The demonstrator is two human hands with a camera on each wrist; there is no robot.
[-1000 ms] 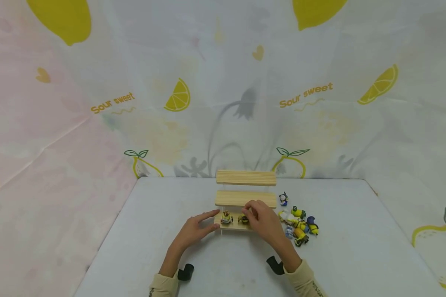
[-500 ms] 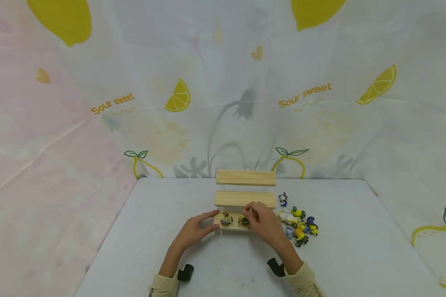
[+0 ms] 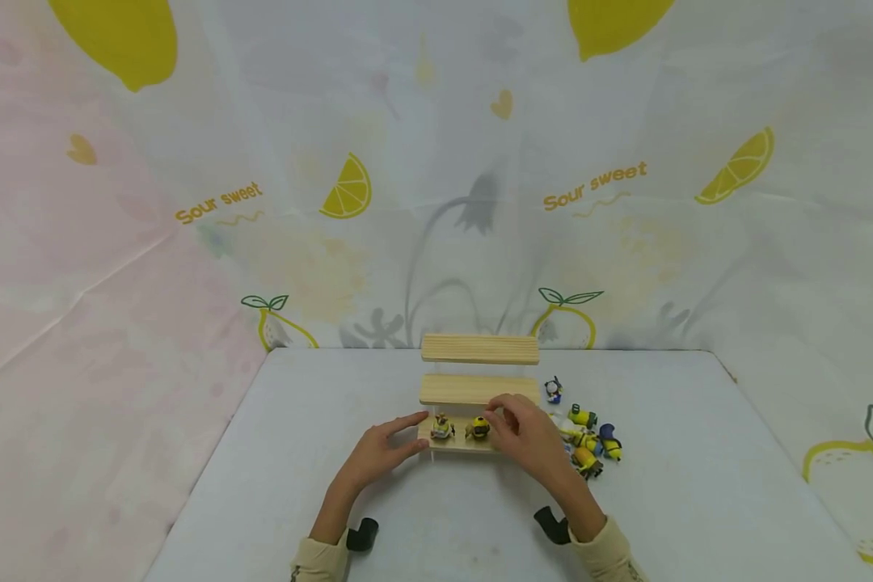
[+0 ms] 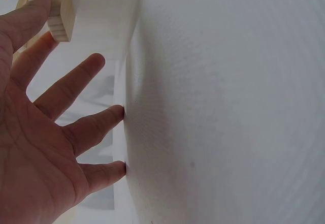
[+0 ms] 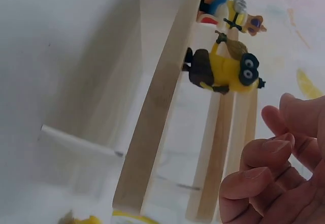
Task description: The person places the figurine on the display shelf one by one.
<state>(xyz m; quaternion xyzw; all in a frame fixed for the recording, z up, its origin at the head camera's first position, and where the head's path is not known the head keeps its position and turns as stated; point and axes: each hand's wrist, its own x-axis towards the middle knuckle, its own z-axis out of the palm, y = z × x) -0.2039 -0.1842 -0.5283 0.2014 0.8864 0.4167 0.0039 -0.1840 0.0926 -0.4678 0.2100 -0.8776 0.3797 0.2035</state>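
Observation:
My left hand point(image 3: 380, 457) touches the left end of the lowest plank of a small wooden shelf point(image 3: 478, 347), thumb at the front corner and index finger toward the back. In the left wrist view the fingers point(image 4: 84, 132) are spread, with two fingertips against the white surface. A Minion figurine with a crown point(image 5: 223, 10) stands at the plank's left. Beside it is another yellow Minion figurine point(image 5: 221, 70) in dark goggles and brown clothing. Just right of that one hovers my right hand point(image 3: 534, 440), fingers loosely bent and apart from the figurine, nothing between them.
Several more figurines point(image 3: 589, 440) lie in a loose pile right of the shelf, partly behind my right hand. A dark-and-white figurine point(image 3: 553, 390) sits farther back. A lemon-print cloth point(image 3: 378, 267) hangs behind the white table point(image 3: 320, 388).
My right hand has let go of the goggled Minion figurine and drawn slightly right, uncovering it on the plank. The left hand stays at the shelf's end.

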